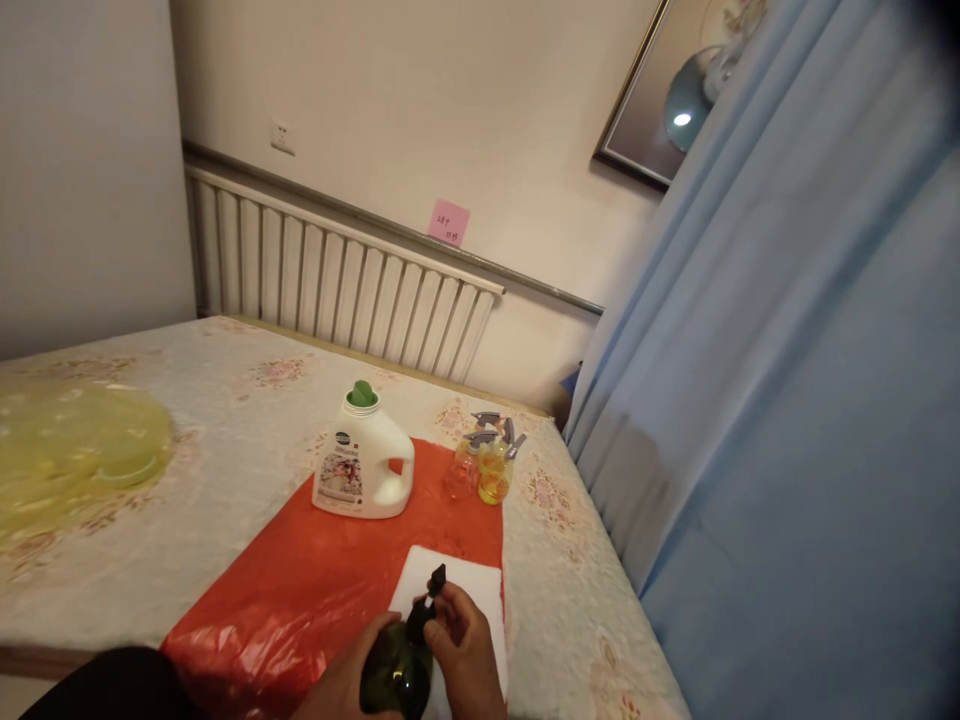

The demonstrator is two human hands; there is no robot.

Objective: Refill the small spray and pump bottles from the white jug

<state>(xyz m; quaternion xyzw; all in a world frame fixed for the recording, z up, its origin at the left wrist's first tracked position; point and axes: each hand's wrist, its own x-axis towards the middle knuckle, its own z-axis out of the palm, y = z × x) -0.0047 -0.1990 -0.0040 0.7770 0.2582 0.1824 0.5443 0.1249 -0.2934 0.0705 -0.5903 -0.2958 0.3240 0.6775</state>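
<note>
left hand [341, 680] and right hand [465, 650]: fingers clamped on one dark green spray bottle [397, 672]. on bed [225, 450]: one detergent jug [364, 465], two small spray bottles [480, 465].

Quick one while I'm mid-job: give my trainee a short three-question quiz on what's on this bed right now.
1. True or false: the white jug with the green cap lies on its side.
2. What do both hands hold? A) dark green bottle B) pink note C) yellow plastic sheet
3. What lies directly under the jug and the small spray bottles?

Key
1. False; it stands upright.
2. A; the left hand cups the dark green bottle, and the right hand has its grip at the black spray head.
3. The red plastic sheet.
</note>
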